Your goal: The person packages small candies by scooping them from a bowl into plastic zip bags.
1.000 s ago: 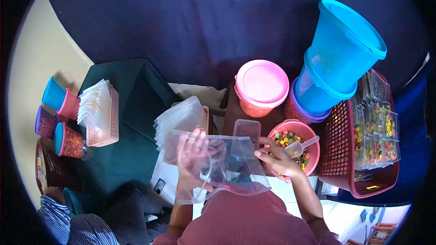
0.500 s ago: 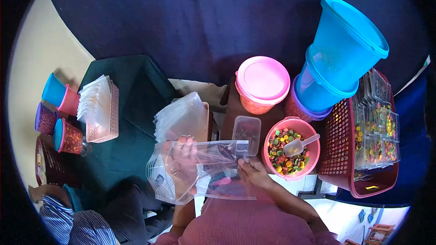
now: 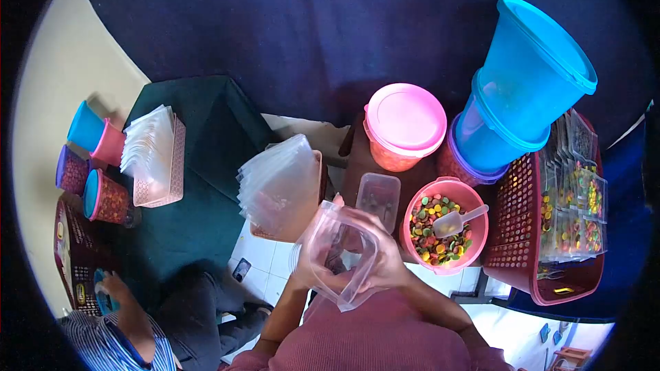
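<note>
In front of my chest I hold a clear plastic bag [image 3: 349, 217], its mouth spread wide and facing up toward me. My left hand [image 3: 313, 266] grips its left side, partly seen through the film. On the opposite side my right hand [image 3: 386, 261] wraps round the bag. To the right stands a pink bucket [image 3: 481, 251] of small round candies [image 3: 425, 225] in several colours, with a clear scoop [image 3: 450, 223] resting on top. Just beyond my hands, a basket [image 3: 275, 233] holds a fanned stack of clear bags [image 3: 278, 178].
A small clear container [image 3: 378, 196] and a pink-lidded tub [image 3: 405, 120] stand ahead. Stacked blue tubs [image 3: 529, 62] rise beside a red basket [image 3: 509, 213] of filled packets [image 3: 574, 206]. At left, another person's hand [image 3: 113, 285] is near a dark basket [image 3: 65, 247].
The bag, held sideways and flat before, is now turned with its mouth spread open. Both hands have come together around it. The other person's arm at left has shifted.
</note>
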Action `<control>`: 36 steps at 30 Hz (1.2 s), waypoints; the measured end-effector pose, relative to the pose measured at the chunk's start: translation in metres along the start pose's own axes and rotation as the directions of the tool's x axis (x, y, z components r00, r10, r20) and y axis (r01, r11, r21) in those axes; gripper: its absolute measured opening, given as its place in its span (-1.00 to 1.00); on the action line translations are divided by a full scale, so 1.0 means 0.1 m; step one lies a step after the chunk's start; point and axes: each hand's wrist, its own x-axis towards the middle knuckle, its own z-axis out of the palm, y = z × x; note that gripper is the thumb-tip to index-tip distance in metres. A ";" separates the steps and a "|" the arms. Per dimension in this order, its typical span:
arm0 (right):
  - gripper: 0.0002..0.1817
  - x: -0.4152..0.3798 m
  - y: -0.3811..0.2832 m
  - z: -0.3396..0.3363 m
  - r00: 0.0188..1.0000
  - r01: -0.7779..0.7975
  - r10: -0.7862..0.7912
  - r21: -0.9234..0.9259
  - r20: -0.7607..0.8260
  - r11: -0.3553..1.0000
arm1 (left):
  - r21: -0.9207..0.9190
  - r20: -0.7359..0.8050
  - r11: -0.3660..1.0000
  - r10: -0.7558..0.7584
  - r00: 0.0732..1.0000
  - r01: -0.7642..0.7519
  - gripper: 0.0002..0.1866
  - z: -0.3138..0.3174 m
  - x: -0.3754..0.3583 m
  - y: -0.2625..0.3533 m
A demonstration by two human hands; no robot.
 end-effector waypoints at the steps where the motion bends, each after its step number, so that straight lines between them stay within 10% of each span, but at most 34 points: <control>1: 0.03 0.00 0.02 0.01 1.000 0.000 0.000 0.001 0.002 1.000 | 0.006 0.005 1.000 0.030 1.000 -0.030 0.23 0.04 0.02 0.04; 5: -0.06 -0.06 0.12 0.08 0.997 0.037 -0.037 -0.003 -0.070 0.999 | -0.117 -0.134 0.988 -0.117 0.984 0.101 -0.05 0.19 0.11 0.20; 7: -0.13 -0.05 0.11 0.09 0.993 0.060 -0.067 -0.072 -0.097 0.996 | -0.685 -0.516 0.702 -0.658 0.549 0.197 0.23 0.31 0.28 0.32; 8: -0.13 -0.03 0.08 0.09 0.993 0.060 -0.067 -0.072 -0.097 0.996 | -0.685 -0.516 0.702 -0.657 0.549 0.196 0.23 0.27 0.19 0.23; 10: -0.26 -0.01 0.05 0.10 0.991 0.009 -0.018 -0.070 -0.132 0.998 | -0.381 -0.318 0.924 -0.132 0.939 0.001 0.21 0.16 -0.04 0.02; 13: -0.40 -0.07 0.11 0.06 0.988 -0.026 0.022 -0.027 -0.156 0.999 | -0.104 -0.147 0.987 0.108 0.983 -0.124 0.18 0.12 -0.04 0.07; 22: -0.27 -0.12 0.08 -0.07 1.000 -0.007 0.007 -0.014 -0.025 1.000 | -0.071 -0.007 0.978 0.194 0.981 -0.194 0.18 -0.09 -0.09 0.01; 24: -0.12 -0.14 0.09 -0.03 1.000 -0.023 0.022 -0.175 -0.011 0.984 | -0.369 -0.096 0.893 0.238 0.966 -0.257 0.21 -0.13 -0.05 0.05; 29: 0.02 -0.17 0.05 0.26 0.987 -0.062 0.023 -0.243 -0.158 0.968 | -0.455 -0.116 0.861 0.195 0.974 -0.227 0.33 -0.29 -0.03 0.10; 36: -0.29 -0.26 0.17 0.51 0.962 -0.152 0.102 -0.185 -0.253 0.971 | -0.409 -0.082 0.879 0.231 0.969 -0.244 0.32 -0.48 -0.13 0.11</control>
